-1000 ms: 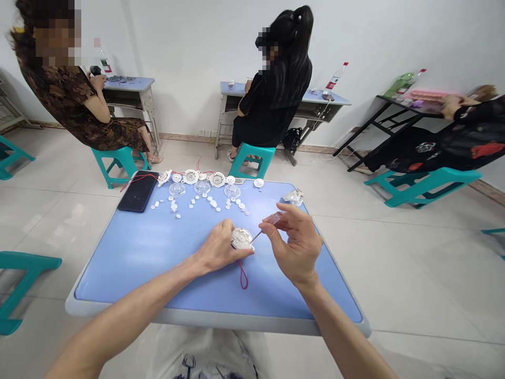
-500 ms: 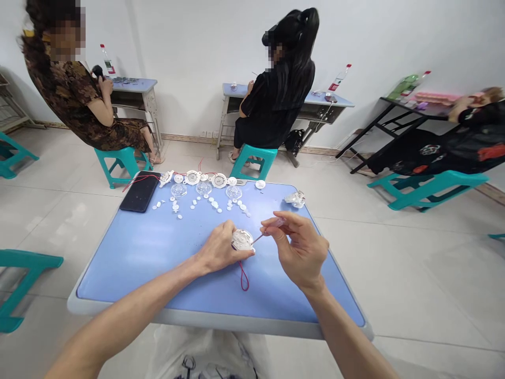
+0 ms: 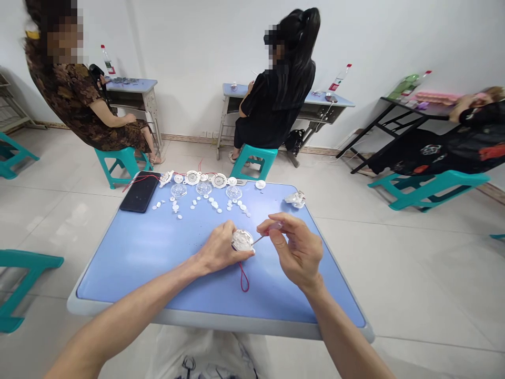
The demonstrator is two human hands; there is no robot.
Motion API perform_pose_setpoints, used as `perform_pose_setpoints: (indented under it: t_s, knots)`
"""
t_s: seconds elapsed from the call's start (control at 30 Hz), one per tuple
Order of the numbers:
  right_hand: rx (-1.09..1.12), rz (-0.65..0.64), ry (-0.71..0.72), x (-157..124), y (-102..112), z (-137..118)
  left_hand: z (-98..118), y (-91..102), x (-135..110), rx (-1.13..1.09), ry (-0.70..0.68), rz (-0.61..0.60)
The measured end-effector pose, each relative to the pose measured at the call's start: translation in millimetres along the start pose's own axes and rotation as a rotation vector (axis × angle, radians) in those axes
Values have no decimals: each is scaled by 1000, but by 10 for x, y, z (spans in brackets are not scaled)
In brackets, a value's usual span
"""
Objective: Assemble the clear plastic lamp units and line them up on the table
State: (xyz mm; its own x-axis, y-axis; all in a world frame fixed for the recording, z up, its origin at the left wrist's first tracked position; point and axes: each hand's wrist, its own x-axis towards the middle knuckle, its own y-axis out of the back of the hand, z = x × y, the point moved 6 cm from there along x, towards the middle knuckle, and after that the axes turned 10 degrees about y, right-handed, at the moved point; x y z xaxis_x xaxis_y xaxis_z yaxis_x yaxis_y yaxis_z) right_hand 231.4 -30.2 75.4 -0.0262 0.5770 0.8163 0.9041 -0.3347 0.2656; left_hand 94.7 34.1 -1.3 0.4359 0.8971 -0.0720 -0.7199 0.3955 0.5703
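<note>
We see a round white housing (image 3: 242,240) lying flat on the tabletop (image 3: 158,252), held at the fingertips of our left hand (image 3: 216,251). A red wire (image 3: 243,277) loops from it towards us. Our right hand (image 3: 296,248) pinches a thin screwdriver (image 3: 267,232) with a reddish handle, its tip slanting onto the housing's right edge.

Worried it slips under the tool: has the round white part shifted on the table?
No. The round white part stays put relative to the black phone, held by the left hand; the right hand holds a screwdriver.

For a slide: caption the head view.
Left hand steadies a round white part; right hand works it with a thin tool.
</note>
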Motion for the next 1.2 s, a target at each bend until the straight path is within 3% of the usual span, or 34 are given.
perform_pose_setpoints:
  t_s: [0.2, 0.6, 1.03, 1.2]
  knots:
    - [-133, 83, 35, 67, 69, -19, 1, -5, 0, 7, -15, 5]
    - [-155, 151, 90, 57, 133, -54, -3, -6, 3, 13, -14, 4]
    - [-52, 18, 79, 31, 24, -32, 6, 0, 2, 5, -23, 3]
    - [-120, 88, 101, 29, 24, 11, 13, -2, -2, -6, -10, -6]
